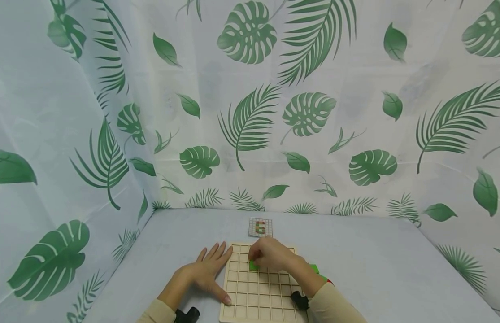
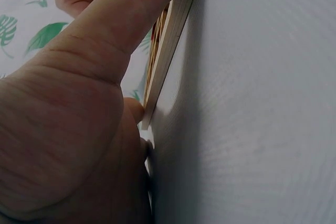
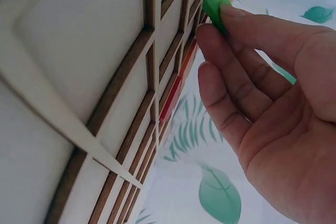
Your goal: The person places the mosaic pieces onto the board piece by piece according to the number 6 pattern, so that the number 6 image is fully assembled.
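Observation:
A wooden grid board [image 1: 243, 300] lies on the table. My left hand [image 1: 207, 271] rests at its left side, fingers spread and straight, the thumb on the board's edge; the left wrist view shows that thumb against the board's side [image 2: 176, 35]. Over the far part of the board is my right hand [image 1: 270, 254]. Between thumb and fingertips it pinches a green tile [image 3: 214, 4], held tilted close over the grid cells. Farther along the grid, red tiles [image 3: 170, 100] show in the right wrist view; in the head view the right hand hides that area.
Behind the board lies a small card [image 1: 260, 227] printed with a grid and a coloured block figure. More green tiles [image 1: 314, 268] and a red piece [image 1: 329, 281] lie right of the board, partly behind the right forearm. A leaf-patterned curtain [image 1: 334, 179] stands at the back.

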`<state>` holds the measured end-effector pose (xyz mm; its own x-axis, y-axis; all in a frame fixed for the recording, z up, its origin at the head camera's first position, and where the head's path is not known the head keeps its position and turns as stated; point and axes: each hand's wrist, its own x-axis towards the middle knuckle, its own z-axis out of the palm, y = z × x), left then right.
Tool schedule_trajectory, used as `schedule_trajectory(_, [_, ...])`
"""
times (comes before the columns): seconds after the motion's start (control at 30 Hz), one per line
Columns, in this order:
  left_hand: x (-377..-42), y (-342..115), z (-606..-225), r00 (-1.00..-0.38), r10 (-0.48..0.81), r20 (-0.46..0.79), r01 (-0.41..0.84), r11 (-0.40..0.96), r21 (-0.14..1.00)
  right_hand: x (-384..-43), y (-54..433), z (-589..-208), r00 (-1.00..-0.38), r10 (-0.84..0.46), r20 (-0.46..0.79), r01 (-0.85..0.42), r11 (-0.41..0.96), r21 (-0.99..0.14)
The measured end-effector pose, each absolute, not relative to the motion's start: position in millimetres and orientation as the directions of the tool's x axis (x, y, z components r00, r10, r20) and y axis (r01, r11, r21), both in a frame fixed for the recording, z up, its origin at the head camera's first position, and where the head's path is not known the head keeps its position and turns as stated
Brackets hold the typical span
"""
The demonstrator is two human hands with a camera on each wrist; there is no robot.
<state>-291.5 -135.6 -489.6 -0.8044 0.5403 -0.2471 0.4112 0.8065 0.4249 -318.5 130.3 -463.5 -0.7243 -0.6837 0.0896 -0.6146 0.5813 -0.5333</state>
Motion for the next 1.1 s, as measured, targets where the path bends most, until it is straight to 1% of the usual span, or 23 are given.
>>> schedule_trajectory(0.2, [-292.0, -135.8, -491.0, -0.801, 0.546, -0.244, 0.415, 0.802, 0.429, -317.7, 129.7, -463.9, -0.723, -0.688, 0.063, -0.608, 0.591, -0.53])
schedule_trajectory(0.67, [-290.3, -135.7, -490.9, -0.801, 0.546, -0.247, 0.42, 0.805, 0.418, -314.4, 128.6, -462.4, -0.713, -0.698, 0.072, -0.63, 0.591, -0.504])
schedule_trajectory(0.93, [-289.9, -134.8, -489.3, -0.802, 0.543, -0.248, 0.421, 0.809, 0.41, -314.0, 130.2, -463.9, -0.734, -0.678, 0.049, -0.603, 0.617, -0.505])
schedule_trajectory(1.1, [-289.6, -134.4, -489.1, -0.803, 0.54, -0.251, 0.419, 0.812, 0.406, -312.3, 134.8, -465.2, -0.722, -0.69, 0.056, -0.622, 0.611, -0.489])
